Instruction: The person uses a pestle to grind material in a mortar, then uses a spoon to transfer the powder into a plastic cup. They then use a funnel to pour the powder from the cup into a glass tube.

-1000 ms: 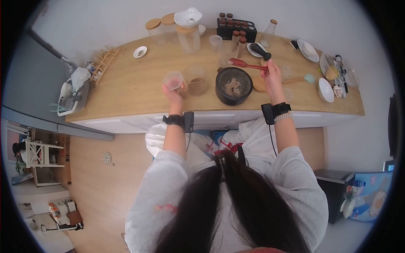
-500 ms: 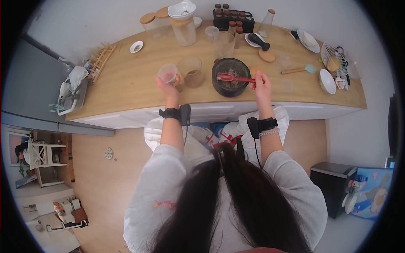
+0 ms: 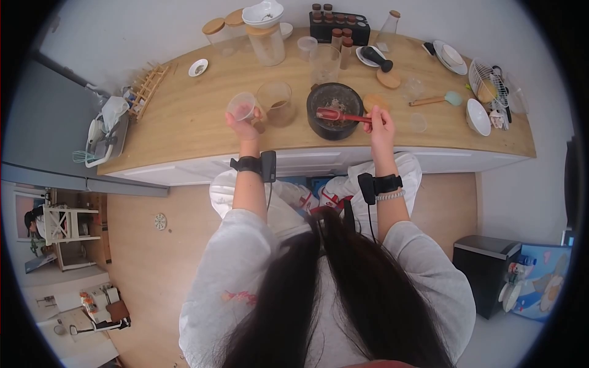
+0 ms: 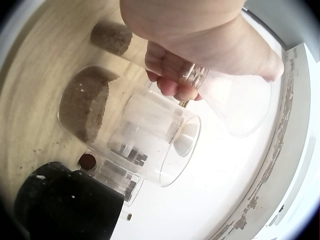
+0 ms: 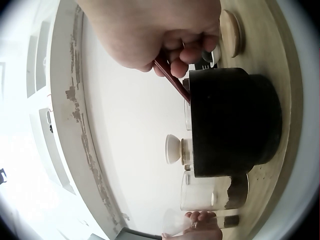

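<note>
My left hand (image 3: 244, 127) grips the neck of a clear funnel (image 4: 240, 102), its wide mouth up. Beneath it in the left wrist view stands a narrow clear container with brown powder (image 4: 112, 37). Beside that is a wide glass jar (image 3: 276, 103), partly filled with brown powder (image 4: 87, 102). To its right sits a dark stone mortar (image 3: 318, 127) with coarse brownish bits (image 3: 334, 103) inside. My right hand (image 3: 381, 130) pinches the handle of a red scoop (image 3: 329, 114), whose head lies over the mortar's opening; the right wrist view shows the handle (image 5: 172, 82) reaching the rim.
Behind the mortar are a clear beaker (image 3: 325, 64), brown-capped spice jars (image 3: 346, 50) and a black pestle (image 3: 377, 58) on a dish. Round wooden lids (image 3: 388, 78), a spatula (image 3: 453, 98) and a white bowl (image 3: 477, 116) lie to the right. A wooden rack (image 3: 147, 91) stands left.
My right hand has moved left and toward me, bringing the red scoop from behind and right of the mortar to over its opening. My left hand still holds the funnel.
</note>
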`<act>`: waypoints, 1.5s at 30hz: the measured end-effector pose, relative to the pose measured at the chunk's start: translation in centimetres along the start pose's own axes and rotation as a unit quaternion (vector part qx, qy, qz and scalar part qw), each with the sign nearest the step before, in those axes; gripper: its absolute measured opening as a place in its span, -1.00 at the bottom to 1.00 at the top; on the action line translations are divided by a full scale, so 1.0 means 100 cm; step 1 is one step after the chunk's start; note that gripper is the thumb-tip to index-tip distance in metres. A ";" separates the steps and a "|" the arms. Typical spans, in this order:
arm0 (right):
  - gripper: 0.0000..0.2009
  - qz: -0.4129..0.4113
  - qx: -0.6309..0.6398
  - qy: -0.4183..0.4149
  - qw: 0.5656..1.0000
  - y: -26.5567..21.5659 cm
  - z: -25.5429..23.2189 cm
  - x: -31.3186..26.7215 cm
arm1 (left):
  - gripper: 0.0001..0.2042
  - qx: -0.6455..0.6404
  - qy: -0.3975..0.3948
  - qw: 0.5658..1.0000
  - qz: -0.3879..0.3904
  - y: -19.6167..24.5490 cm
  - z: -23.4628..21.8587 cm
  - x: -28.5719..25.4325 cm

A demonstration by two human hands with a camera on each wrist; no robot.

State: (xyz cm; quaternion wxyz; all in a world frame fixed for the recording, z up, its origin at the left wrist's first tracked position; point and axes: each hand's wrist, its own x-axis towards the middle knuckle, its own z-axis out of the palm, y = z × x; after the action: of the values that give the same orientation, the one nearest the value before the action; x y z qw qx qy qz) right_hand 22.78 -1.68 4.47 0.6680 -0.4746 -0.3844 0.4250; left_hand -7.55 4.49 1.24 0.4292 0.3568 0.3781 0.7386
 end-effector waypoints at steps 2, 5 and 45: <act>-0.71 0.006 -0.003 0.011 1.000 0.000 0.000 -0.001 | -0.26 0.001 0.002 1.000 -0.001 0.002 0.001 -0.001; -0.71 0.007 -0.004 0.015 1.000 -0.002 0.000 -0.002 | -0.26 -0.001 0.008 1.000 -0.003 0.001 0.002 -0.001; -0.78 -0.109 -0.131 -0.204 0.964 -0.072 0.087 0.039 | -0.34 -0.012 -0.020 1.000 0.017 0.002 -0.002 -0.001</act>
State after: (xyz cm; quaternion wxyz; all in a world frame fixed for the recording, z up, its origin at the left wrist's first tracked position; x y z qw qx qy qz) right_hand 17.61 3.31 14.05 0.5498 -0.4166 -0.6145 0.3830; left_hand -7.78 4.30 1.27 0.4282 0.3730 0.3538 0.7432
